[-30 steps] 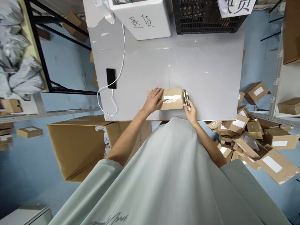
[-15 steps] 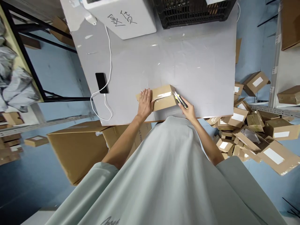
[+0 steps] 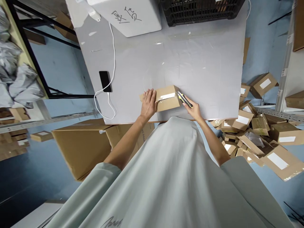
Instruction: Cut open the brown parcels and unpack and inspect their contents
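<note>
A small brown cardboard box (image 3: pixel 169 104), with a shiny strip of tape along its top, lies near the front edge of the grey table (image 3: pixel 209 63). My left hand (image 3: pixel 148 104) rests flat across the box's left end, fingers stretched out and thumb apart. In my right hand (image 3: pixel 194 110) is a yellow and black utility knife (image 3: pixel 185 99), gripped with the fingers closed round its handle. The knife points up and left, its tip at the box's right end. Whether the blade touches the cardboard is too small to tell.
A phone (image 3: pixel 105 81) on a white cable lies at the table's left. At the back stand a white box (image 3: pixel 128 19) with handwriting and a black plastic crate (image 3: pixel 201 14). A large open carton (image 3: pixel 80 148) is below left; several boxes (image 3: pixel 242 119) are piled right.
The knife and my right hand have shifted slightly right relative to the box. My left hand stays on the box. The whole view has moved a little.
</note>
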Available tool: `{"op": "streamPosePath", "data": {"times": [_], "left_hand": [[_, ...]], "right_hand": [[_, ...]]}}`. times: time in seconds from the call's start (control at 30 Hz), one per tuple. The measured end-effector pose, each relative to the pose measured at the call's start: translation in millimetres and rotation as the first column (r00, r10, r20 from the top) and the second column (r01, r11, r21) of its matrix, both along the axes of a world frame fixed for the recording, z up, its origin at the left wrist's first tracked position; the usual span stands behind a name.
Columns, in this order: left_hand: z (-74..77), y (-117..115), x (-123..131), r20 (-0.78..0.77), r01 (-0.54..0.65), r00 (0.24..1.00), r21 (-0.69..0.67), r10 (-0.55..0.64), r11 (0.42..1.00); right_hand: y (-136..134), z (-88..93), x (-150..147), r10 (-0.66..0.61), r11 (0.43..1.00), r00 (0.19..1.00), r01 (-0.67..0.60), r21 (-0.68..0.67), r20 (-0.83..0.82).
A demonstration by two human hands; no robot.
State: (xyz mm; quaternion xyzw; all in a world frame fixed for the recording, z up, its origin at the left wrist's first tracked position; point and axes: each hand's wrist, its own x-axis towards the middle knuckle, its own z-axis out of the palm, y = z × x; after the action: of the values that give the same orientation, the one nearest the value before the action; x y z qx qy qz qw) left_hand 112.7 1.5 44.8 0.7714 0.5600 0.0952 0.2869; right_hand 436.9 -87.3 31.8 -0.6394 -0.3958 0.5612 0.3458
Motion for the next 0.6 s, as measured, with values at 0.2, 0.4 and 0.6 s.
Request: {"op": "streamPosePath", "data": {"times": [0.2, 0.4, 0.6], "left_hand": [[4.3, -0.5, 2.5, -0.07, 0.019, 0.997, 0.006, -0.019, 1.0], [5.0, -1.6, 4.1, -0.08, 0.017, 0.997, 0.028, -0.015, 0.999], [3.1, -2.4, 3.2, -0.096, 0.03, 0.995, 0.038, -0.026, 0.999]], "right_hand": [[-1.5, -8.4, 0.6, -0.022, 0.999, 0.998, 0.024, 0.035, -0.052], [-3.1, -16.5, -1.1, -0.05, 0.998, 0.993, 0.054, 0.036, -0.107], [-5.0, -19.5, -1.3, -0.049, 0.996, 0.994, 0.055, 0.063, -0.097]]}}
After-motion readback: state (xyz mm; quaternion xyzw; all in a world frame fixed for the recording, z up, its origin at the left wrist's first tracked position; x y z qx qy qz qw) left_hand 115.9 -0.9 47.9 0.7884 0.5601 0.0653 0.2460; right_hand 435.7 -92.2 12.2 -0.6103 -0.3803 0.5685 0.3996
